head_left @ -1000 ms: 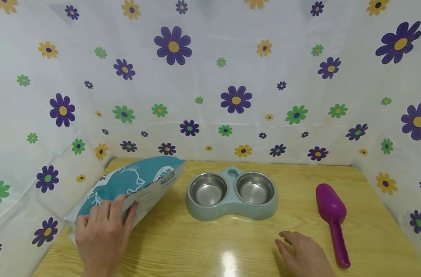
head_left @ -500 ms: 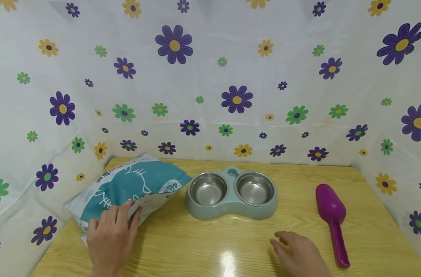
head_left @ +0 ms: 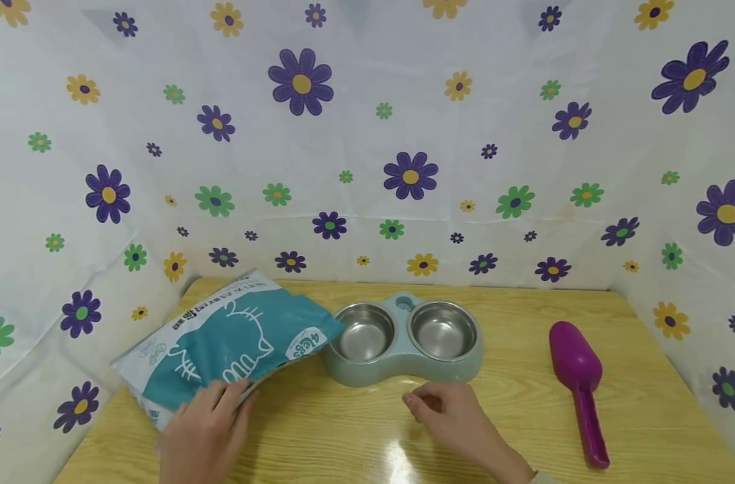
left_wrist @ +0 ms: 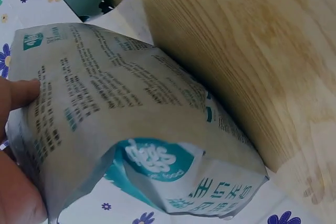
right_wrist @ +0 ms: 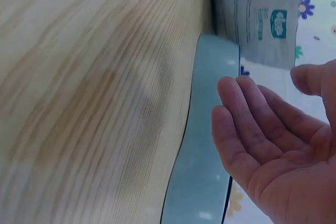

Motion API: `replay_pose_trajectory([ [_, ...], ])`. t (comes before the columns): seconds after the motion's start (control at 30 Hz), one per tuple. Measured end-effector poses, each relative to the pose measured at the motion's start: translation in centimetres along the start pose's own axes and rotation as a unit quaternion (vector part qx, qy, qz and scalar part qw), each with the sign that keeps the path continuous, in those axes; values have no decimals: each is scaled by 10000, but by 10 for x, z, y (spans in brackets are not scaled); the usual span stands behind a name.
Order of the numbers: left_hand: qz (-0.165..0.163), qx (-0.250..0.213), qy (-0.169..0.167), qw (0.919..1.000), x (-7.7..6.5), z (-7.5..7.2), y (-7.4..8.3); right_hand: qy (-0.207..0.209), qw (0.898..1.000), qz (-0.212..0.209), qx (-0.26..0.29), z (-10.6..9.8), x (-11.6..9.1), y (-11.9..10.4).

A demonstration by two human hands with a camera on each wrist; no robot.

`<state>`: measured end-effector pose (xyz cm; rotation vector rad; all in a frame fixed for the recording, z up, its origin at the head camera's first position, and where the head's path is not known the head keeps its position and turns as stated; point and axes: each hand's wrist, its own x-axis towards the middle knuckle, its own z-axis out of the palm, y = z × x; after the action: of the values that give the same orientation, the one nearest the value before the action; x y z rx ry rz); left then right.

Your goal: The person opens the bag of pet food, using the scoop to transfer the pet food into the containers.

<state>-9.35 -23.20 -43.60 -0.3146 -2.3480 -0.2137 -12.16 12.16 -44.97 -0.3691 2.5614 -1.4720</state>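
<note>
A teal and white bag with a cat drawing leans at the table's left side, its printed grey back facing the left wrist view. My left hand grips the bag's near edge, thumb on the back and fingers over the front. My right hand holds nothing; its fingers are loosely bent in front of the double bowl. That pale blue pet feeder carries two steel bowls, and the bag's right corner overlaps its left rim in the head view. In the right wrist view the right hand shows its palm, thumb apart.
A purple scoop lies on the right of the wooden table, its handle toward me. A white cloth printed with flowers hangs behind the table and along both sides.
The bag has tipped so more of its teal front shows, and its corner has shifted right toward the feeder. My right hand has moved left, away from the scoop.
</note>
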Motion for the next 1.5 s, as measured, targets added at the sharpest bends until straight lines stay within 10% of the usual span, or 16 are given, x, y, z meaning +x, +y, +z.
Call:
replay_pose_trajectory([
  [0.23, -196, 23, -422, 9989, -4, -5, 10, -140, 9956, 131, 916, 29, 34, -22],
  [0.37, -496, -27, -1233, 9911, -1, -16, 14, -276, 9870, 256, 1562, 46, 51, -34],
  [0.53, -1051, -454, -2879, 9508, 7, -32, 11, -444, 9786, 453, 1958, 65, 61, -46],
  [0.7, -1689, -763, -3829, 9050, 19, -36, 3, -509, 9712, 591, 2250, 78, 68, -52],
  [0.97, -1582, -1088, -4238, 8852, 24, -35, -6, -479, 9692, 468, 2371, 81, 79, -58],
  [1.33, -414, -2612, -4352, 8606, 39, -37, -41, -465, 9715, 532, 2264, 78, 81, -57],
  [1.5, -159, -2679, -4216, 8662, 58, -29, -31, -435, 9751, 425, 2133, 76, 84, -55],
])
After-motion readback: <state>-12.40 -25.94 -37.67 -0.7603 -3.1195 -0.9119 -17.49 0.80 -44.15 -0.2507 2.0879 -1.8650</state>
